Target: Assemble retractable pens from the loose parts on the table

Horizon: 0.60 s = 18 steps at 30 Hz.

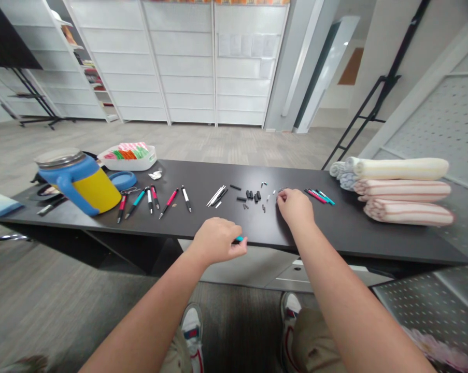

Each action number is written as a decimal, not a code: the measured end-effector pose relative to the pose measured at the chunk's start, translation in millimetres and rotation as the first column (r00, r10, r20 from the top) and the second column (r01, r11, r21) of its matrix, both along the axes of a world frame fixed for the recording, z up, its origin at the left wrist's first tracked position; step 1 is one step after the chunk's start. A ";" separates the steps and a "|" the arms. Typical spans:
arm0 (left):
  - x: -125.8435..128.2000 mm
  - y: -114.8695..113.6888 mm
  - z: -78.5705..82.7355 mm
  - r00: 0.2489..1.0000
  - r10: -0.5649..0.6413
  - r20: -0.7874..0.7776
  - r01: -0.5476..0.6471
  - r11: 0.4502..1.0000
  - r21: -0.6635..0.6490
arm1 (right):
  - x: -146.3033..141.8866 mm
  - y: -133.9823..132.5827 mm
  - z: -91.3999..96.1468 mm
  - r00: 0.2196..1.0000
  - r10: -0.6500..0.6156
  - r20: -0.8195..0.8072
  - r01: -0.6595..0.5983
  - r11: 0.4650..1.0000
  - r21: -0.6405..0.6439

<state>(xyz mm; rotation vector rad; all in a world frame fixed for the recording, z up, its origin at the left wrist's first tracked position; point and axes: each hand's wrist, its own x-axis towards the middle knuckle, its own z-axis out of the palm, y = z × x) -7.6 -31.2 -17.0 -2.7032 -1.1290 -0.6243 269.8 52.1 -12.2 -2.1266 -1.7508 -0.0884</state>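
Note:
My left hand (218, 239) is closed at the table's front edge around a teal pen part (238, 239); only its teal end shows past the fingers. My right hand (296, 205) reaches down to the tabletop, fingertips pinched together at some small pieces that they largely hide. Between the hands lie several black rubber grips (253, 196), small pen tips and springs (264, 208), and thin white and black refills (217, 196). Just right of my right hand lie pink, teal and black pen barrels (320, 197). Several whole pens (168, 203) are spread on the left.
A blue-and-yellow mug (82, 181) stands on the left of the black table (358, 228), beside a blue lid (123, 180). Behind is a white basket (140, 163) of colourful packets. Rolled towels (407, 189) are stacked at the right end. Crumpled white tissue (155, 175) lies near the basket.

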 end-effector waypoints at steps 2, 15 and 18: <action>-0.9 1.0 0.9 1.000 -0.003 0.013 0.003 1.000 -0.001 | 1.0 -0.4 -0.2 1.000 0.001 -0.025 0.000 0.999 0.034; -22.6 22.6 16.2 0.753 0.658 -0.011 -0.643 0.733 -0.222 | -5.7 -5.1 -0.7 0.997 0.067 -0.030 -0.066 0.997 0.039; -23.1 26.9 17.9 0.747 0.664 -0.028 -0.648 0.718 -0.255 | -4.9 -4.6 -1.7 0.995 0.068 -0.080 -0.061 0.994 0.087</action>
